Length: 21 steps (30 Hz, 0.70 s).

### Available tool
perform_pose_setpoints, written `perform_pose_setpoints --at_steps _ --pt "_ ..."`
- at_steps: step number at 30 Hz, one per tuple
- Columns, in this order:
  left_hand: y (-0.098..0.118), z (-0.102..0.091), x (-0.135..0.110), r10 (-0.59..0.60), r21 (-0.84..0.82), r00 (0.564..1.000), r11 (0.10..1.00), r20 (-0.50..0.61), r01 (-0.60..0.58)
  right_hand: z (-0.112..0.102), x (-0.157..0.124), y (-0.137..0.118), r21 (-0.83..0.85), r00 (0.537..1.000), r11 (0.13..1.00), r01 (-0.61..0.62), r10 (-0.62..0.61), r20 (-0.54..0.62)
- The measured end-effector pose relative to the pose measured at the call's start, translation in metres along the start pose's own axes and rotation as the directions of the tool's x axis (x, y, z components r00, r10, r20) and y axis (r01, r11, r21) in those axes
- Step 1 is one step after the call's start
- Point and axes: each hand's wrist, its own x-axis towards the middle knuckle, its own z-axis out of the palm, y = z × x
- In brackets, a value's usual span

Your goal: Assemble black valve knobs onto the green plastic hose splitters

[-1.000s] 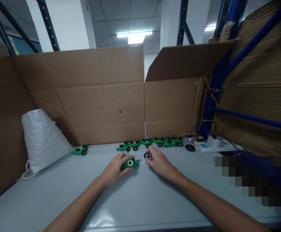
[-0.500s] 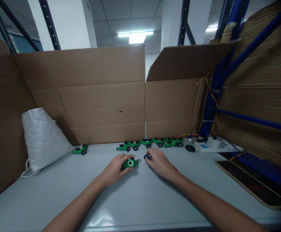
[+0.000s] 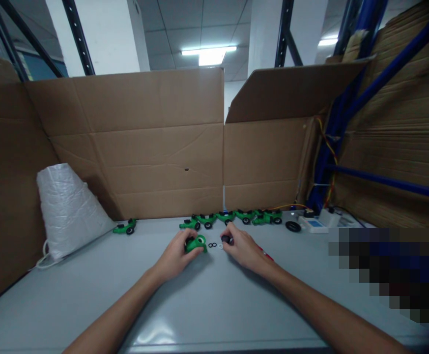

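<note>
My left hand is closed around a small green toy car body on the grey table. My right hand pinches a small black wheel just right of it. Between the two hands lie tiny black rings and a white washer. A row of several finished green toy cars stands along the cardboard at the back.
One green toy car sits apart at the back left, near a white woven bag. A loose black tyre and a white device with wires lie at the back right. Cardboard walls enclose the table.
My left hand has turned the green car body, so its white wheel hub no longer faces me. My right hand has shifted only slightly with the wheel.
</note>
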Motion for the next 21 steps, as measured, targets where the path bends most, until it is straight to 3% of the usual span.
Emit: perform_pose_setpoints --at_steps 4,9,16,21 --pt "0.000 -0.001 0.004 -0.042 -0.110 0.998 0.993 -0.054 0.036 -0.006 -0.002 -0.012 0.054 0.999 0.997 0.047 -0.046 -0.030" --pt "-0.002 -0.003 0.006 -0.046 -0.169 0.994 0.985 -0.095 0.029 -0.014 -0.006 -0.029 0.142 0.979 0.969 0.203 -0.202 -0.019" --pt "0.013 -0.007 0.003 0.090 -0.011 0.996 0.996 0.017 -0.090 -0.010 -0.008 -0.039 0.400 0.987 0.903 0.156 -0.155 -0.034" --pt "0.017 -0.008 0.002 0.149 0.091 0.986 0.984 0.081 -0.156 -0.007 -0.011 -0.040 0.416 0.967 0.881 0.227 -0.255 0.011"
